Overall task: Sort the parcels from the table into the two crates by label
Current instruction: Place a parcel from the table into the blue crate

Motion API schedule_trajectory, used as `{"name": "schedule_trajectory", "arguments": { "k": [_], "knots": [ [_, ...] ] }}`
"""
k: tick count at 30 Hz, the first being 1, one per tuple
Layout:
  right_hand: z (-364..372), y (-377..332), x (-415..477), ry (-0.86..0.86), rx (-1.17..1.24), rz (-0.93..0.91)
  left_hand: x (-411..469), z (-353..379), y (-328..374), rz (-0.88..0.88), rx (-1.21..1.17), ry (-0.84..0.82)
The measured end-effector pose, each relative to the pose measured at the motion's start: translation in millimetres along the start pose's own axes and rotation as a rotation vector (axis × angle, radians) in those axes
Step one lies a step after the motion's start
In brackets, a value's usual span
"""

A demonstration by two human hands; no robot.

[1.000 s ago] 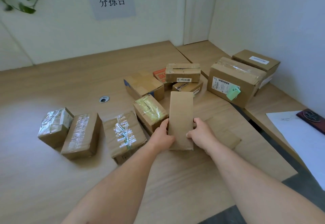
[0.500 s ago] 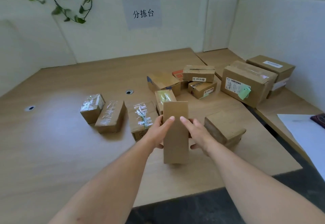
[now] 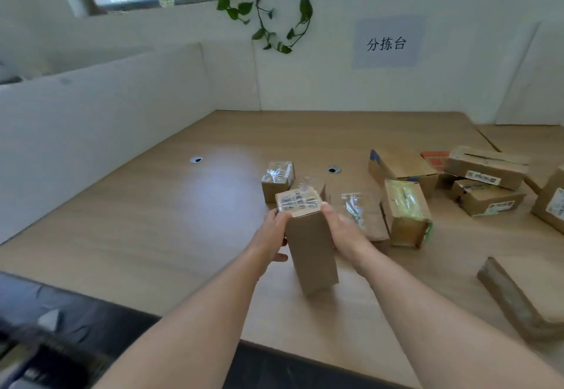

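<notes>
Right now the left hand (image 3: pixel 271 236) and right hand (image 3: pixel 345 233) grip a tall brown parcel (image 3: pixel 309 245) from either side, its taped label end upward, over the bench (image 3: pixel 152 221), other parcels (image 3: pixel 406 214) lying just beyond.

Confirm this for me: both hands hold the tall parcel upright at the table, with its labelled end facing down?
Not quite. The head view shows the left hand and right hand holding the tall parcel upright, but its labelled end faces up, not down.
</notes>
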State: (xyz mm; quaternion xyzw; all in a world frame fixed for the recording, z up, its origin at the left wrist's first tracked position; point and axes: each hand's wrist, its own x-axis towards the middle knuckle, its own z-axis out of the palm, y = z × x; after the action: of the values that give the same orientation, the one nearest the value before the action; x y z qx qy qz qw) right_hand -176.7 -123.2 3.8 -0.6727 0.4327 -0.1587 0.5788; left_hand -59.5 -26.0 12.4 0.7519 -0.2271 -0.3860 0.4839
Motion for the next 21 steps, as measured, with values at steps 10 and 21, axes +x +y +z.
{"name": "schedule_trajectory", "arguments": {
  "k": [10,21],
  "knots": [
    [105,-22,3,-0.253,-0.109,-0.124,-23,-105,-44,0.017,0.081,0.089],
    [151,-21,-10,-0.267,-0.242,-0.071,-27,-146,-82,0.062,0.152,0.015]
  ]
}}
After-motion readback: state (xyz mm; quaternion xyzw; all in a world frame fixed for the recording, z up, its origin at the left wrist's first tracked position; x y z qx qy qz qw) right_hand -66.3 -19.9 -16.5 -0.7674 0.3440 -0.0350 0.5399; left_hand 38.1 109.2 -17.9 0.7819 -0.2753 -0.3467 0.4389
